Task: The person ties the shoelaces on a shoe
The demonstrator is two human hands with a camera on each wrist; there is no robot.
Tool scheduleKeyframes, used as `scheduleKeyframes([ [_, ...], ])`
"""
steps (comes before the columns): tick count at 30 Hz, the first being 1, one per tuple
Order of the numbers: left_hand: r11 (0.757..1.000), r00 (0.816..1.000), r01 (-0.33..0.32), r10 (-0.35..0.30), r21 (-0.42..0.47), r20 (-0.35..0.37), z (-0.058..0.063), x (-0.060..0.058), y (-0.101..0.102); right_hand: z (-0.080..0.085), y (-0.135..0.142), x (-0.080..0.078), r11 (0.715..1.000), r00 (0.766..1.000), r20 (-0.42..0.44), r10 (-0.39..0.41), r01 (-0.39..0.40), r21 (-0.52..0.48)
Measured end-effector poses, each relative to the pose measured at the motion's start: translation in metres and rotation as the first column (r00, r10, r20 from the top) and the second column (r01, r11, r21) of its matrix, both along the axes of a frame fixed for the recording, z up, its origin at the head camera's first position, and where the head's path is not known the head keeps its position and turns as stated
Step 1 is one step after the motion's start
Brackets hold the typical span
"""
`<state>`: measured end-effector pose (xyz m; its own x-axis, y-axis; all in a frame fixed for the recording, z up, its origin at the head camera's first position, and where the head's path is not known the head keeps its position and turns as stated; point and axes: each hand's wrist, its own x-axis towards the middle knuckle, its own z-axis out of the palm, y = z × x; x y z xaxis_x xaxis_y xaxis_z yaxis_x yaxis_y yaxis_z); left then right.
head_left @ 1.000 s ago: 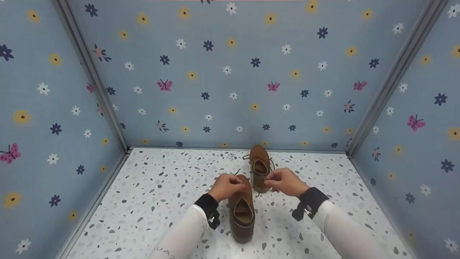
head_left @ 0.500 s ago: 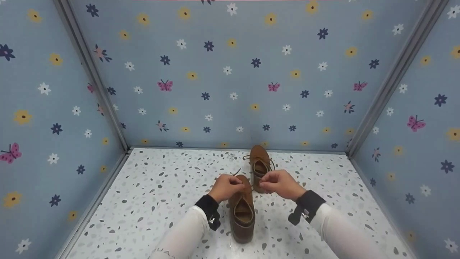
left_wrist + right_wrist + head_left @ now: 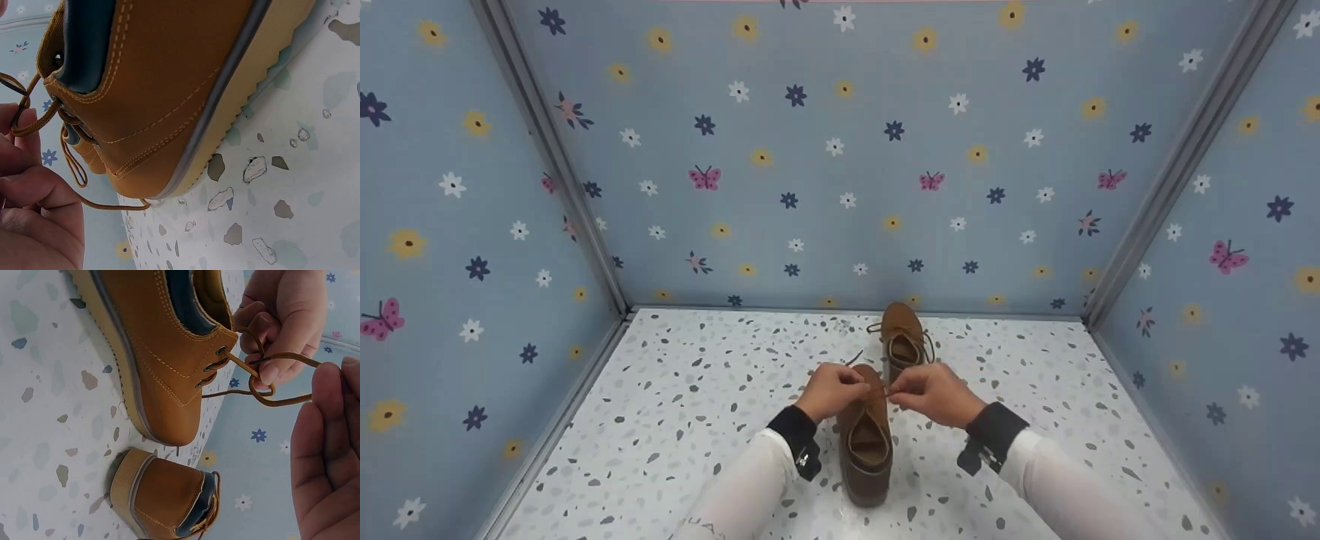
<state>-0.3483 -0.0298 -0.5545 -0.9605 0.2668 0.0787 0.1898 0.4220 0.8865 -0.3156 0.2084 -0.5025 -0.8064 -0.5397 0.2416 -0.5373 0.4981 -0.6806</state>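
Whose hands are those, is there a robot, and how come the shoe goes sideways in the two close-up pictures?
There's no robot here, just a person's bare left hand and right hand. One camera sits on the person's head and looks forward and down, so the wide picture shows both hands, the speckled floor and the flowery wall. Each wrist wears a camera too; those take the close-ups. They are probably turned, so things look sideways.

Two brown shoes stand on the floor. The near shoe is the one being handled, and the far shoe is closer to the wall. The left hand pinches the near shoe's lace, and the right hand holds a loop of it in its fingers.
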Motion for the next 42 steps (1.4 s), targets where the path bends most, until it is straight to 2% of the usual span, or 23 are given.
scheduleKeyframes([
  [3, 1.0, 1.0, 0.008, -0.008, 0.021, 0.014, 0.001, 0.001, -0.001, -0.003, -0.005, 0.003, 0.996, 0.989, -0.145, 0.034, -0.022, 0.082],
  [8, 1.0, 1.0, 0.005, -0.005, 0.01, 0.009, 0.001, 0.002, -0.001, -0.007, -0.013, 0.007, 0.979, 0.943, -0.318, 0.095, -0.03, 0.203],
  [15, 1.0, 1.0, 0.003, -0.004, -0.025, -0.019, -0.001, 0.003, 0.0, -0.016, -0.024, 0.01, 0.957, 0.885, -0.435, 0.165, -0.037, 0.288],
  [20, 0.998, 0.999, 0.009, -0.011, -0.055, -0.04, -0.001, 0.005, 0.001, -0.024, -0.033, 0.01, 0.944, 0.838, -0.525, 0.149, 0.038, 0.329],
  [23, 0.996, 0.999, 0.009, -0.014, -0.084, -0.051, -0.001, 0.005, 0.001, -0.028, -0.037, 0.01, 0.94, 0.821, -0.556, 0.129, 0.078, 0.333],
  [25, 0.995, 0.998, 0.011, -0.017, -0.102, -0.057, -0.002, 0.006, 0.002, -0.03, -0.039, 0.009, 0.942, 0.826, -0.552, 0.113, 0.087, 0.325],
  [27, 0.993, 0.997, 0.014, -0.022, -0.114, -0.068, -0.003, 0.006, 0.002, -0.032, -0.04, 0.008, 0.947, 0.849, -0.52, 0.099, 0.08, 0.311],
  [31, 0.993, 0.996, 0.028, -0.038, -0.116, -0.083, -0.005, 0.006, 0.001, -0.035, -0.036, 0.004, 0.967, 0.929, -0.36, 0.081, 0.015, 0.255],
  [34, 0.994, 0.997, 0.034, -0.041, -0.107, -0.067, -0.007, 0.006, 0.001, -0.035, -0.03, 0.001, 0.975, 0.969, -0.229, 0.09, -0.039, 0.219],
  [37, 0.994, 0.998, 0.038, -0.042, -0.098, -0.047, -0.007, 0.006, 0.001, -0.036, -0.023, -0.002, 0.973, 0.983, -0.156, 0.101, -0.065, 0.222],
  [42, 0.996, 0.999, 0.038, -0.039, -0.086, -0.02, -0.008, 0.006, 0.0, -0.036, -0.012, -0.006, 0.965, 0.992, -0.088, 0.091, -0.066, 0.255],
])
